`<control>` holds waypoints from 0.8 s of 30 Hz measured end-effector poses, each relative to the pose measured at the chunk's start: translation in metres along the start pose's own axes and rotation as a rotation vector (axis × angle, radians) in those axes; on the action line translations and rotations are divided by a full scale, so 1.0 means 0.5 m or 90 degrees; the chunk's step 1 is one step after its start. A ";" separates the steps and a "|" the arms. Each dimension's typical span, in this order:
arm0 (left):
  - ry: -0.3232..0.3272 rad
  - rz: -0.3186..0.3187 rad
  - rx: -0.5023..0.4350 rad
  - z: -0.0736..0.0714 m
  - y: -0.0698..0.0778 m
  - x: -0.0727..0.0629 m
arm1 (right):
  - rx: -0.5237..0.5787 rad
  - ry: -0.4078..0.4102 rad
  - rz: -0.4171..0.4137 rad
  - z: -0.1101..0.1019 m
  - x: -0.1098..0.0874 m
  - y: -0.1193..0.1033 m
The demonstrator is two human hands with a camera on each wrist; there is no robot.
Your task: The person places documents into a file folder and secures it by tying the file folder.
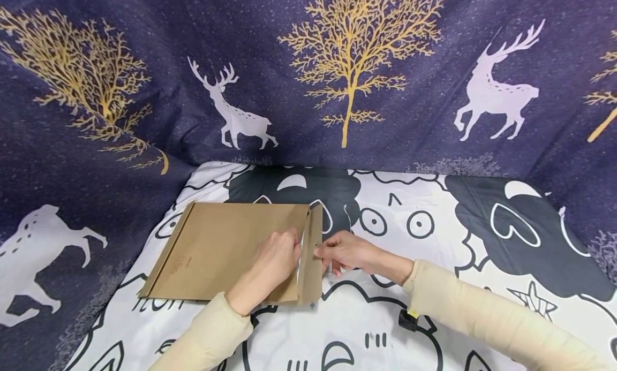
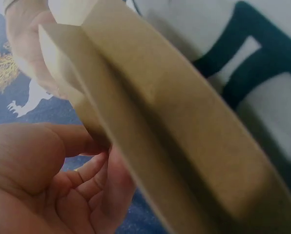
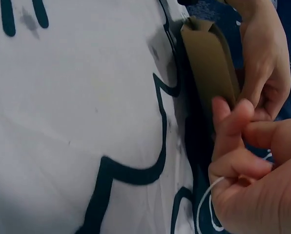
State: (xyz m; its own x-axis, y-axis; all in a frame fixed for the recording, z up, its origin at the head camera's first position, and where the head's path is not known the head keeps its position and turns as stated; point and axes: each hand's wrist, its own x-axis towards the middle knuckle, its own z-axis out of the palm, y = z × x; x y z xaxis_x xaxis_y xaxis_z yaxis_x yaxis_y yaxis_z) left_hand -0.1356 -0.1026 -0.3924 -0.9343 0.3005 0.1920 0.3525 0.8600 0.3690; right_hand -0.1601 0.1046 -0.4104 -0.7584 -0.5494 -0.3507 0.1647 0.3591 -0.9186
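Observation:
A flat brown cardboard mailer [image 1: 226, 242] lies on the patterned cloth, its right end standing partly open along a flap [image 1: 312, 264]. My left hand [image 1: 275, 253] reaches over the mailer's right part and pinches the cardboard edge by the opening; the left wrist view shows its thumb and fingers [image 2: 99, 190] at that edge. From the other side my right hand [image 1: 344, 250] pinches the flap's outer edge between thumb and index finger. A thin white strip [image 1: 300, 264] shows in the gap between flap and body. The mailer's inside is hidden.
The cloth [image 1: 385, 323] carries black-and-white cartoon drawings. Behind it hangs a dark blue curtain [image 1: 409, 125] with deer and golden trees. A thin white cord [image 3: 200, 207] shows near my right hand in the right wrist view.

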 end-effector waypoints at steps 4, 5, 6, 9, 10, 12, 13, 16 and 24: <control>-0.020 -0.006 0.018 0.011 -0.004 0.000 | 0.004 0.010 0.005 0.006 0.001 -0.003; -0.032 -0.011 0.020 0.013 -0.004 0.000 | 0.005 0.012 0.006 0.008 0.002 -0.004; -0.043 -0.017 0.020 0.015 -0.004 0.000 | 0.003 0.015 0.005 0.009 0.002 -0.005; -0.074 -0.034 0.018 0.020 -0.004 0.002 | -0.001 0.025 0.001 0.012 0.003 -0.007; -0.082 -0.036 0.018 0.021 -0.004 0.002 | -0.001 0.028 0.000 0.013 0.004 -0.008; -0.089 -0.025 0.026 0.023 -0.004 0.002 | -0.008 0.037 -0.003 0.015 0.005 -0.008; -0.092 -0.019 0.032 0.024 -0.005 0.002 | -0.011 0.040 -0.004 0.016 0.005 -0.008; -0.093 0.005 0.056 0.024 -0.005 0.001 | -0.020 0.053 -0.006 0.015 0.005 -0.005; -0.063 0.032 0.059 0.029 -0.008 0.002 | -0.026 0.071 0.009 0.007 0.001 -0.004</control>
State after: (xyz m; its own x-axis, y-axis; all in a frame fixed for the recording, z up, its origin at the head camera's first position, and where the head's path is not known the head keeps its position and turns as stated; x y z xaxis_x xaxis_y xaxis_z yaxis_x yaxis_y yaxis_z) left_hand -0.1386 -0.1001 -0.4068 -0.9180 0.3794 0.1153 0.3965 0.8761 0.2744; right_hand -0.1585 0.1009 -0.4092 -0.8218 -0.4576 -0.3394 0.1522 0.3978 -0.9048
